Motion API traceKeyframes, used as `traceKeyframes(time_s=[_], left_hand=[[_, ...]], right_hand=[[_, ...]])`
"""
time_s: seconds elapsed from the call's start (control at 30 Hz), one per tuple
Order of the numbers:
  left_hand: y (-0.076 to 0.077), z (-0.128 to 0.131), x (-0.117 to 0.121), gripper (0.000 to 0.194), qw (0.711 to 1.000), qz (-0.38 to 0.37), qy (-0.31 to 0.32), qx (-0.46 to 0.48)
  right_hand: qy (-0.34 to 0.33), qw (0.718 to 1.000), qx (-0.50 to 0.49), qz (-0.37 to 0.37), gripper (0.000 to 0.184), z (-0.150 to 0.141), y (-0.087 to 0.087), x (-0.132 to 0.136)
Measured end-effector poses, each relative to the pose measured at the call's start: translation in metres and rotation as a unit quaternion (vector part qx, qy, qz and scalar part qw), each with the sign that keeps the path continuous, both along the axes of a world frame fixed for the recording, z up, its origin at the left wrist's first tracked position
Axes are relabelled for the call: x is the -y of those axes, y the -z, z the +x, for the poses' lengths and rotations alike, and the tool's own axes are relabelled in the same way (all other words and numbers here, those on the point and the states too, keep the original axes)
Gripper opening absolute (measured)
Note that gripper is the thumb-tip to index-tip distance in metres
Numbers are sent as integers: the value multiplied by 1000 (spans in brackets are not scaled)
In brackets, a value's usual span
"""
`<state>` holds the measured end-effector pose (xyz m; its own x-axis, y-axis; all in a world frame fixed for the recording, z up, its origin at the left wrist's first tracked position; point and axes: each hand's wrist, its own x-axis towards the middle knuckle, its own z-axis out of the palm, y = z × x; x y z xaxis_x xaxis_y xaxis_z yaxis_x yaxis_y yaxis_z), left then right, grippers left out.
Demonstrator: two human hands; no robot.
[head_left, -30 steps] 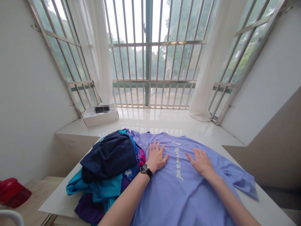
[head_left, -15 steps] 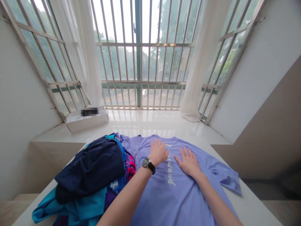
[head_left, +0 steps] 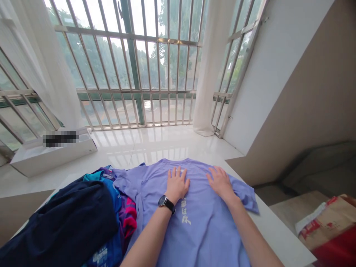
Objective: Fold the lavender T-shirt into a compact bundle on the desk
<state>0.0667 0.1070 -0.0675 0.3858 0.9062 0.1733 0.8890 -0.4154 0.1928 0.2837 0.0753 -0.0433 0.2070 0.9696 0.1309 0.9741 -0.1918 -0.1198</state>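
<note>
Gap between the left hand (head_left: 177, 184) and the right hand (head_left: 220, 182), with open air above the purple T-shirt (head_left: 191, 237). Passage along the strip of white table (head_left: 269, 226) right of the shirt's sleeve, as far as the table edge. In the way on the left, a heap of clothes (head_left: 122, 218) pressed against the shirt, with a dark garment (head_left: 61, 218) on top. Farther off, a white box (head_left: 52, 159) on the shiny window ledge (head_left: 167, 142), then metal window bars (head_left: 133, 74). Beyond the table's right edge, a cardboard parcel (head_left: 325, 218).

Left hand (head_left: 177, 184) and right hand (head_left: 220, 182) rest flat on a lavender T-shirt (head_left: 200, 233) beside piled clothes (head_left: 66, 218)
</note>
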Motion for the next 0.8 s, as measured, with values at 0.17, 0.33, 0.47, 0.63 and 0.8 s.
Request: traceKeyframes(time_s=[0.17,0.33,0.47,0.63,0.8], left_hand=[[-1,-1,-1,60,1000,-6,4,3],[-1,-2,-1,60,1000,-12,6,8],[-2,-3,-2,60,1000,-17,13,17],[-5,-4,-1,60,999,-24,16,18],[-6,-4,-1,59,999,-26,13,21]], right_hand=[[188,982,-5,-8,54,89,1,17],[190,976,-89,-60,51,151,22,28],[228,967,-107,-44,37,170,27,33],[249,960,-124,-34,28,173,22,40],[251,962,-108,-7,28,161,10,39]])
